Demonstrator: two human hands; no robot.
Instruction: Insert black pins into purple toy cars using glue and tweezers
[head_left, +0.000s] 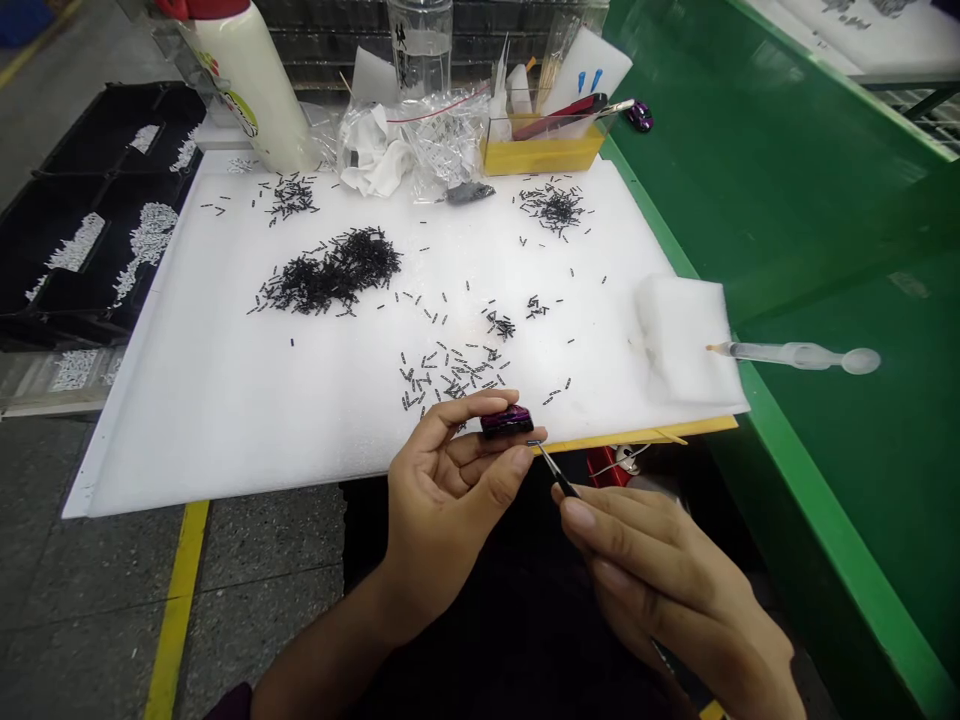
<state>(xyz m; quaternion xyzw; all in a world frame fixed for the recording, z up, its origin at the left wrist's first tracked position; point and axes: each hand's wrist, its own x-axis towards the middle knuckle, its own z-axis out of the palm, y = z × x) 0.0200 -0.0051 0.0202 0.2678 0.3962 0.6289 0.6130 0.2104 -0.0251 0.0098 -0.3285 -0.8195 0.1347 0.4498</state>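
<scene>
Between the fingers of my left hand [450, 500] is a small glossy black and purple piece [507, 421], held near the front edge of the white foam sheet [225, 420]. My right hand [660, 570] pinches a pair of metal tweezers [553, 468]. The tweezers' tips reach a tiny dark part [533, 442] beside my left fingertips. Just beyond my hands, small black strips [457, 375] are scattered on the foam. A denser dark heap [330, 272] of them sits farther back to the left.
At the back stand a cream bottle [259, 90], a clear cup [424, 50], crumpled plastic [442, 140] and a yellow tool box [544, 155]. A dropper [802, 355] rests on a foam block [686, 340] at the right. Black trays [97, 150] lie left, a green surface [750, 180] right.
</scene>
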